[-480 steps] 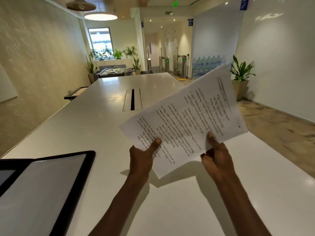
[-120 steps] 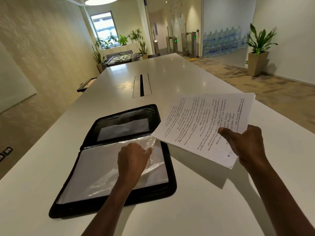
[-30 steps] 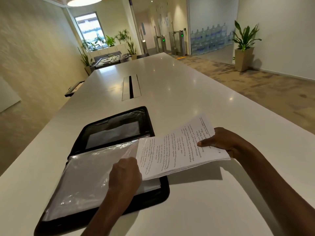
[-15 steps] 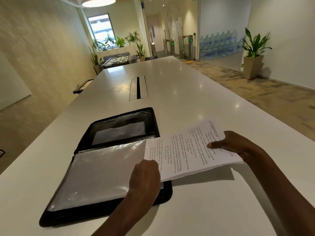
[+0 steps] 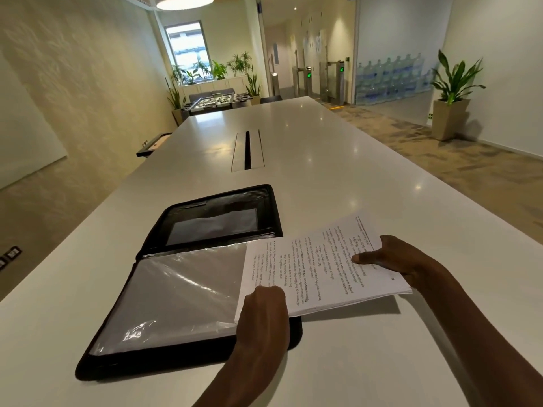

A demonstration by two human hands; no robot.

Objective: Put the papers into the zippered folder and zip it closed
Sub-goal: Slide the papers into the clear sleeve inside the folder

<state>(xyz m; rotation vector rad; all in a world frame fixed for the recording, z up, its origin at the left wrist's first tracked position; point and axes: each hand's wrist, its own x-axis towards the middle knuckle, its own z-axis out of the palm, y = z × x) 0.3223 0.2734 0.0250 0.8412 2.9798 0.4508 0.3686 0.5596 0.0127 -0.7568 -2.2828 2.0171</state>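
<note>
**Both hands on the papers, folder lying open**

Left hand (image 5: 263, 315) grips the near left corner of the papers (image 5: 320, 262), right hand (image 5: 393, 257) pinches the right edge. Stack's left end overlaps the right side of the open folder (image 5: 164, 298) on the table (image 5: 352, 171).

Long white table (image 5: 338, 177), open black zippered folder (image 5: 188, 289) lying flat on it
</note>
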